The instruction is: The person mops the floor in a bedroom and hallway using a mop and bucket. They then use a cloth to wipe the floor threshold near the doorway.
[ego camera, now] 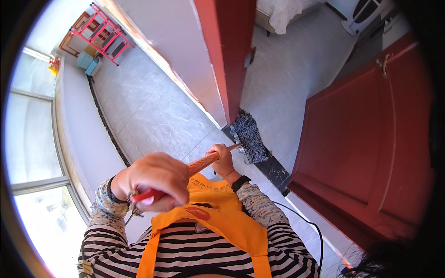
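My left hand (158, 180) is closed round the upper end of a mop handle, whose red end cap (147, 195) shows below the fingers. Farther down the wood-coloured mop handle (205, 162), my right hand (222, 160) grips it too. The grey shaggy mop head (251, 137) lies on the floor across the dark doorway threshold (274, 170), close to the foot of the red door frame (227, 66). Part of the mop's plate is visible where the handle joins it.
A red panelled door (347, 139) stands at the right. Beyond the doorway is a bed (266, 21). A red stepladder (100, 34) and blue bins (84, 60) stand at the upper left. Windows (33, 139) run along the left. A black cable (313, 222) hangs at lower right.
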A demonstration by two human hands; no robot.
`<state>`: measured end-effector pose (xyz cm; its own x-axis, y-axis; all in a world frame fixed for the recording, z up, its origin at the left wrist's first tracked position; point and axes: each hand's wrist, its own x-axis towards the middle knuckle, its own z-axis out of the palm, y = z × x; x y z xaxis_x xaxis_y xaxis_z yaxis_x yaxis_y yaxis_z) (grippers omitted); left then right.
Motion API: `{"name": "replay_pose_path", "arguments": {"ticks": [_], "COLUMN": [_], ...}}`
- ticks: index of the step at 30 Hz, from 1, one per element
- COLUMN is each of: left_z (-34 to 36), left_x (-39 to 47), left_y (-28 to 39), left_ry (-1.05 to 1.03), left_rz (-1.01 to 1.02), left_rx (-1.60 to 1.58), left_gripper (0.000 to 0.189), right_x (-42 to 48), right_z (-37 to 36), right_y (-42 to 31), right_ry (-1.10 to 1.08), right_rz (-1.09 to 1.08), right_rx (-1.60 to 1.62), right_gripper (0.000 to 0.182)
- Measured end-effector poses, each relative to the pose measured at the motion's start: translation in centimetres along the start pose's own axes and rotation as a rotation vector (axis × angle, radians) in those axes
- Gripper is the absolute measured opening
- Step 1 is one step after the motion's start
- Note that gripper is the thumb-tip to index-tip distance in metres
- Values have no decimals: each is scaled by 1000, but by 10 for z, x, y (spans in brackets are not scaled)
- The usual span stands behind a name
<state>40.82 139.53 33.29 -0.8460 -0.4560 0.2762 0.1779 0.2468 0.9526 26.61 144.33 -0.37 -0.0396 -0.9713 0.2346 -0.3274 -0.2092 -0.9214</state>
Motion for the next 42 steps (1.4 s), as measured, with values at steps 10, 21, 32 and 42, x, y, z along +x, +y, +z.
{"name": "replay_pose_path", "arguments": {"ticks": [10, 21, 32, 42], "left_z": [25, 39, 50, 58], "left_x": [7, 4, 1, 10], "left_y": [14, 16, 24, -26], "left_ry": [50, 197, 276, 594], "left_rz": [31, 89, 61, 55], "left_rx": [62, 19, 134, 159], "left_gripper": [11, 11, 13, 15], "right_x": [-10, -10, -2, 0], "right_z": [-15, -25, -44, -8], "right_y": [-15, -28, -31, 18], "right_ry": [-1, -10, -151, 197], "right_rz": [5, -35, -63, -1], "right_rx": [74, 60, 76, 64], "right_gripper": [21, 20, 16, 20]}}
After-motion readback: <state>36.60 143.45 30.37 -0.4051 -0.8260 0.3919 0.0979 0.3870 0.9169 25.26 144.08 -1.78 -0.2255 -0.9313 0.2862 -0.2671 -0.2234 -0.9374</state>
